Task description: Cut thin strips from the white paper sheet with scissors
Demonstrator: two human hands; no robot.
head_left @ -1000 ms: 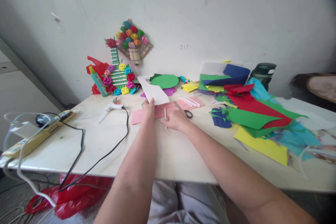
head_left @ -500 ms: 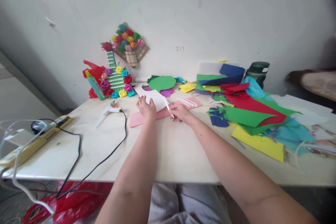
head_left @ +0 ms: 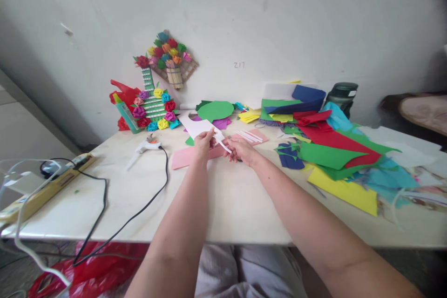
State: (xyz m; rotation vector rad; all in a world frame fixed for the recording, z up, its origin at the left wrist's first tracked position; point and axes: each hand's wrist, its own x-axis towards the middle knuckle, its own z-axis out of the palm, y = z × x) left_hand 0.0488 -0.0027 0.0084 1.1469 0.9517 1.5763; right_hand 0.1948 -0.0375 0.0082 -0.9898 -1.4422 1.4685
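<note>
My left hand [head_left: 204, 143] pinches the near right corner of a sheet of white paper [head_left: 195, 126] with a curved cut-out at its far edge. A narrow white strip [head_left: 223, 143] hangs from that corner toward my right hand [head_left: 240, 150]. The fingers of my right hand are closed around what looks like scissors, mostly hidden, with only dark bits showing. Under both hands lies a folded pink paper [head_left: 181, 158]. Several cut white strips [head_left: 250, 136] rest on its right end.
A glue gun [head_left: 148, 145] with a black cord lies left, near a power strip [head_left: 49, 188]. Paper-flower crafts [head_left: 155, 107] and a glue bottle [head_left: 126, 114] stand behind. Coloured paper scraps [head_left: 331, 151] are heaped right, before a dark bottle [head_left: 342, 95].
My left hand has moved right, from lying spread on the white paper to pinching its corner. The white strip has shifted slightly and now slants between both hands.
</note>
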